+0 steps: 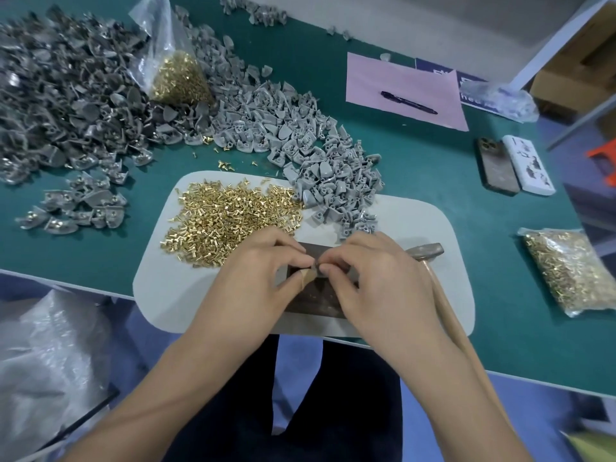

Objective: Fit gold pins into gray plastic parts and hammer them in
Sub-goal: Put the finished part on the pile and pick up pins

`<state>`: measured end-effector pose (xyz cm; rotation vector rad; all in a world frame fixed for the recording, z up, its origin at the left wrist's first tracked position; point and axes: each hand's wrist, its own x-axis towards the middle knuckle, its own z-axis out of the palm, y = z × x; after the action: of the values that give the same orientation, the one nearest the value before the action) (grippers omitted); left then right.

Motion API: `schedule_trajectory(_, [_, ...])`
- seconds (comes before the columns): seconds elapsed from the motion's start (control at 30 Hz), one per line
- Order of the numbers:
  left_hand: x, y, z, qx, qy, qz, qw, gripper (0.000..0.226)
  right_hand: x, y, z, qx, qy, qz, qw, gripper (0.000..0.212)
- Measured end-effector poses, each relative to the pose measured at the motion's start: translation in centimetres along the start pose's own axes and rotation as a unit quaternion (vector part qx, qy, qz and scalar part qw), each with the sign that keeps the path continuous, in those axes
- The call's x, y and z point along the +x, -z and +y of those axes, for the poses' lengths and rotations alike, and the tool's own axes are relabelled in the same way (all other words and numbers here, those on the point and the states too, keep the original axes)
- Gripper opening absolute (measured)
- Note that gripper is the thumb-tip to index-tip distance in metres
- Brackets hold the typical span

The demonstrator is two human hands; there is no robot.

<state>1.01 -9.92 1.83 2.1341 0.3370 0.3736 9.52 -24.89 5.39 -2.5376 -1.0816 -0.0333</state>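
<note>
Far to the left of where our fingers meet, a big heap of darker gray parts (66,95) covers the green table (416,155), with a smaller cluster of parts that carry pins (76,208) lying nearer to us. Behind and left of the pinch, an open clear bag of gold pins (176,75) leans on that heap. Just left of our hands, a loose pile of gold pins (230,215) is spread on the pale mat (433,225), touching our left hand's knuckles.

Our left hand (263,278) is closed in a pinch, thumb and forefinger pressed together on something too small to make out; a tan strip of tape wraps the thumb tip. Our right hand (376,278) is closed the same way on a small gray part (322,272), held right at the meeting point, over a dark metal block (313,298) on the mat. We cannot tell whether a pin is already seated.

Behind and right of the pinch lies the lighter gray pile of parts (316,145). Just right of our right hand rests a hammer (425,250), its wooden handle running back toward us. Farther right and back are a pink sheet (400,78) with a pen (408,102), two phones (515,165), and a sealed bag of pins (573,271).
</note>
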Motion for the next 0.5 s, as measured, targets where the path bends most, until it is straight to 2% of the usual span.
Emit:
schedule_trajectory(0.07, [0.1,0.0,0.0,-0.002,0.002,-0.001,1.0,0.013,0.1,0.3,-1.0,-0.105,0.04,-0.006,0.994,0.008])
schedule_trajectory(0.13, [0.2,0.1,-0.1,0.0,0.004,-0.007,1.0,0.011,0.1,0.0,-1.4,-0.161,0.061,-0.018,0.985,0.012])
schedule_trajectory(0.2, [0.2,0.1,-0.2,0.006,0.004,-0.007,1.0,0.011,0.2,0.0,-1.2,-0.151,0.059,-0.014,0.987,0.009])
schedule_trajectory(0.33, [0.2,0.1,-0.2,0.012,-0.006,0.002,1.0,0.012,-0.2,-0.3,-0.2,-0.039,0.002,0.009,0.999,0.007])
schedule_trajectory(0.5, [0.2,0.2,-0.3,0.007,-0.012,-0.003,1.0,0.013,0.0,-0.7,0.7,-0.025,-0.031,0.009,0.999,0.006])
